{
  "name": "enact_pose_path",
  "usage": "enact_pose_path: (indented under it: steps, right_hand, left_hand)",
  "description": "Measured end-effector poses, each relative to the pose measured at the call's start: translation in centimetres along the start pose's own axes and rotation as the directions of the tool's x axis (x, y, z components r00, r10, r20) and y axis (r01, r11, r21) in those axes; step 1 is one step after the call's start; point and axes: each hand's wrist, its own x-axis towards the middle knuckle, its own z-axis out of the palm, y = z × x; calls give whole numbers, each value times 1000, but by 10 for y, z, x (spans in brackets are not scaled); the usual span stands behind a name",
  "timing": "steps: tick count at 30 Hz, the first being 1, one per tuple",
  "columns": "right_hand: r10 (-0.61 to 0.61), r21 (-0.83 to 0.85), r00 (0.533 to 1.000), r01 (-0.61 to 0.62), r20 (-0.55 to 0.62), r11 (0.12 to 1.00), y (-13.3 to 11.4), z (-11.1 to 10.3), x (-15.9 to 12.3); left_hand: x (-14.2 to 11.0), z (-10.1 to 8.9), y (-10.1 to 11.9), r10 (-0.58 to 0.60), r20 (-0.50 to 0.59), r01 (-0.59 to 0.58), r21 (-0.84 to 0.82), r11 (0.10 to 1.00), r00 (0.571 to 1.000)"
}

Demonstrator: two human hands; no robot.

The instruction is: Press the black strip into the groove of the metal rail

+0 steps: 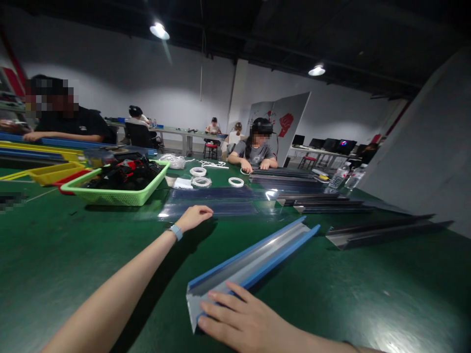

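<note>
A grey channel profile with blue edges (253, 262) lies slantwise on the green table, its open side up. My right hand (245, 318) rests on the near end of this channel, fingers stretched out and a little apart. Farther left, my left hand (196, 215) is at the near edge of some clear plastic sheets (228, 202). Its fingers are curled and pressed together; whether a sheet edge is between them I cannot make out. A light-blue watch band (176, 232) is on the left wrist.
A green basket (142, 198) of black and red items stands left, beside a yellow tray (55, 172). White tape rolls (236, 182) lie behind the sheets. Dark channels (382, 235) lie at right. Co-workers sit across the table (257, 152) and at far left.
</note>
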Motion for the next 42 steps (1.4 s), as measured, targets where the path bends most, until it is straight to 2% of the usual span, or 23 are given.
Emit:
enact_pose_path:
  steps: [2, 5, 6, 9, 12, 17, 20, 27, 33, 37, 42]
  right_hand:
    - [31, 30, 1000, -31, 3, 999, 9, -7, 2]
    - [284, 33, 957, -282, -63, 959, 38, -15, -6]
    - [333, 36, 941, -332, -63, 943, 47, -15, -11]
    - [393, 53, 920, -392, -9, 919, 66, -12, -22]
    - [441, 27, 897, -440, -42, 898, 64, -2, -24]
    - [556, 8, 817, -562, -153, 827, 42, 14, -11]
    - [585, -3, 791, -595, -179, 804, 36, 18, -7]
    - [592, -60, 782, -612, -195, 788, 34, 25, -10]
    - [592, -66, 754, -631, -284, 773, 31, 32, -13]
    - [595, -69, 733, -647, -331, 759, 41, 33, -17]
    - [602, -85, 709, -670, -366, 737, 61, 31, -25]
  left_hand:
    - [-6, -8, -8, 60, 32, -62, 48, 997, 998]
    - [-11, -11, -14, 126, 46, -131, 130, 983, 991]
    - [-11, -10, -15, 140, 44, -146, 157, 977, 989]
    - [-11, -7, -15, 177, 31, -179, 239, 954, 984]
    - [-11, -5, -13, 214, 21, -210, 317, 925, 977]
    - [-14, -5, -8, 263, 23, -248, 421, 873, 965]
    - [-15, -5, -5, 280, 26, -261, 455, 851, 960]
    - [-13, 0, -4, 278, 2, -245, 475, 845, 961]
    - [-15, -2, -17, 188, -115, -112, 478, 871, 975]
    - [-17, -7, -32, 109, -167, -17, 475, 880, 980]
    - [-18, -10, -41, 55, -137, 15, 462, 887, 989]
